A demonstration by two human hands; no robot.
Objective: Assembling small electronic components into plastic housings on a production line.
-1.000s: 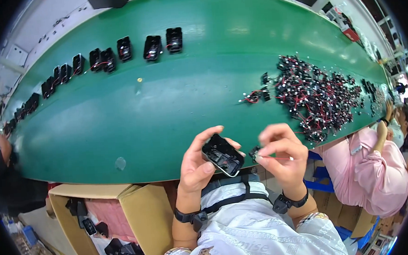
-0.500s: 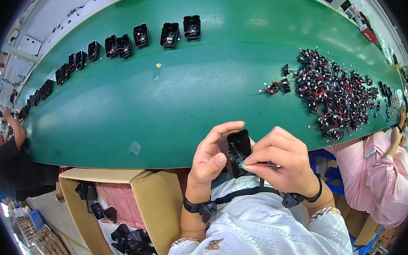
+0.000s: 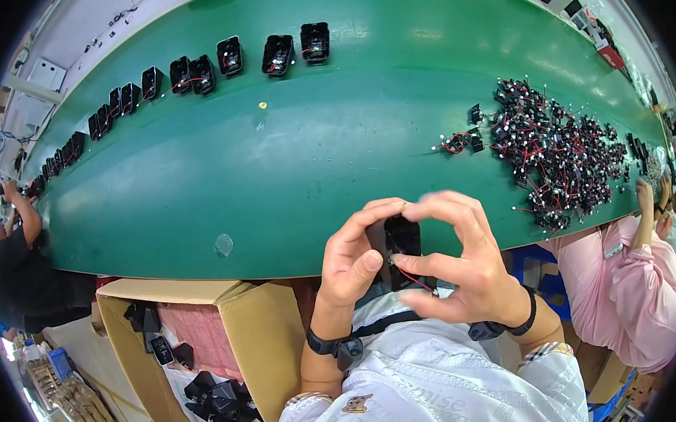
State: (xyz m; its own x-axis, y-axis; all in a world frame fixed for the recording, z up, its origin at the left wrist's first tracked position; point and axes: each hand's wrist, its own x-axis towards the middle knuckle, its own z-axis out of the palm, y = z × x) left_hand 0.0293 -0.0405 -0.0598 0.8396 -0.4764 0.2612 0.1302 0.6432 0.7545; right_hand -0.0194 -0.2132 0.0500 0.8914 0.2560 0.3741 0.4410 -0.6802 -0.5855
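A black plastic housing (image 3: 403, 242) with an open hollow side is held above my lap, just off the near edge of the green table (image 3: 313, 189). My left hand (image 3: 347, 261) wraps its left side, thumb in front and fingers behind. My right hand (image 3: 465, 261) has its fingers apart around the housing's right side. Its index fingertip is by the top edge, and another fingertip reaches the inside. A thin red wire (image 3: 413, 280) with a small white connector (image 3: 437, 291) runs out of the housing below that hand. The housing's inner bottom is partly hidden.
Black housings (image 3: 229, 57) with red wires stand in a row along the table's far left. A heap of small black parts with red wires (image 3: 559, 151) lies at the right. An open cardboard box (image 3: 259, 316) holds black parts below left. Co-workers sit at both sides.
My right hand has let go of the wired piece it was pinching, and its fingers have spread up over the housing. The red wire now hangs lower. A co-worker's arm at right has risen.
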